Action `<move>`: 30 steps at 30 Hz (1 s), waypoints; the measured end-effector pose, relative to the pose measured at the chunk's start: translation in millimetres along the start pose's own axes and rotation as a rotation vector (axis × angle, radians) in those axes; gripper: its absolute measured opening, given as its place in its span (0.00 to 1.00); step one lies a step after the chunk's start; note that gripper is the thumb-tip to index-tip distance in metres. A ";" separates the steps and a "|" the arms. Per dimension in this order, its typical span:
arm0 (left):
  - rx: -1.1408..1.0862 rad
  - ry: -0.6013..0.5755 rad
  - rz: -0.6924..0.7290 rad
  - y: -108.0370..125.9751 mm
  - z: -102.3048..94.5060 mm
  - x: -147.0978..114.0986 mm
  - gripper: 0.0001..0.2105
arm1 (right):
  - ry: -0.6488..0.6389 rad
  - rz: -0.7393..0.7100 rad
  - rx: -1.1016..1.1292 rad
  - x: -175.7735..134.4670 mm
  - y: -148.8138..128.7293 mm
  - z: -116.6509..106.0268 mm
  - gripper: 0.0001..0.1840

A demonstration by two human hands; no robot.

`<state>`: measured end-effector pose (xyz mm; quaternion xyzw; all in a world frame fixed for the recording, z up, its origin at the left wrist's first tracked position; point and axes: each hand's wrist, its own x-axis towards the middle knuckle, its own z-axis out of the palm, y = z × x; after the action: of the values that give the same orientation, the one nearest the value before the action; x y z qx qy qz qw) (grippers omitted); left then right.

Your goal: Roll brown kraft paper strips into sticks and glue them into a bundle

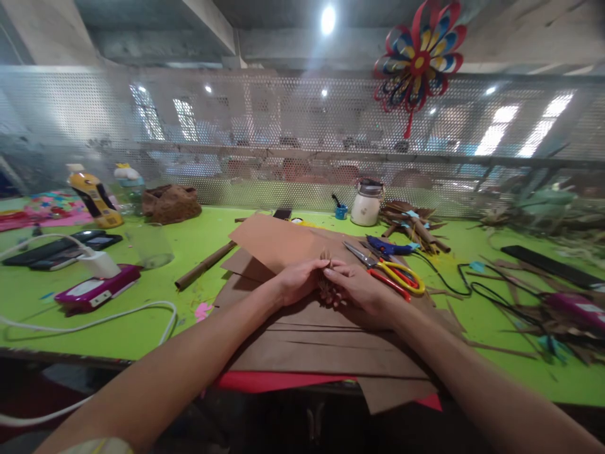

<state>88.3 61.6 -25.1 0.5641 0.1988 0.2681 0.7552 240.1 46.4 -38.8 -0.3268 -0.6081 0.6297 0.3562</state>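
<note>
Between my two hands is a small brown bundle of fringed paper (325, 291), its spiky strips poking out above and below my fingers. My left hand (302, 282) pinches it from the left side. From the right, the curled fingers of my right hand (355, 289) close on the same piece. Partly hidden by my fingers, its full shape cannot be made out. Beneath my hands lie stacked sheets of brown paper (331, 356), with a lighter sheet (274, 243) on top. Just right of my right hand rest scissors with yellow handles (401, 277) and a blue glue gun (388, 246).
A purple power strip (97, 290) with a white charger stands left, near a clear cup (150, 246) and a brown paper tube (204, 265). Behind are a white jar (367, 203) and a yellow bottle (97, 200). Black cable (454, 290) and paper scraps cover the right side.
</note>
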 end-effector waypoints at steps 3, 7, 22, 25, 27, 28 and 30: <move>0.000 0.036 0.014 -2.8 -3.1 1.7 0.23 | 0.048 -0.039 -0.023 1.8 0.8 2.0 0.19; 0.003 0.060 0.013 -4.6 -4.7 1.8 0.22 | 0.041 -0.042 0.041 2.7 3.4 3.5 0.17; -0.105 0.152 0.049 2.2 1.6 -0.5 0.26 | 0.083 -0.073 0.048 -0.6 -2.6 2.4 0.18; -0.050 0.223 0.107 0.7 -1.2 -1.6 0.19 | 0.103 -0.067 0.058 -0.5 -2.7 1.0 0.17; -0.005 0.260 0.134 -1.0 -3.8 -1.8 0.16 | 0.094 -0.047 0.055 -1.1 -2.9 1.2 0.17; 0.011 0.267 0.139 -1.8 -4.8 -1.8 0.14 | 0.085 -0.034 0.048 -1.6 -3.1 1.6 0.18; 0.029 0.261 0.146 -2.7 -5.6 -1.7 0.13 | 0.067 -0.023 0.035 -2.8 -3.6 2.8 0.18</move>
<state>84.1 64.1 -29.3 0.5483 0.2578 0.3905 0.6931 239.4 42.6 -35.1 -0.3344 -0.5884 0.6247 0.3894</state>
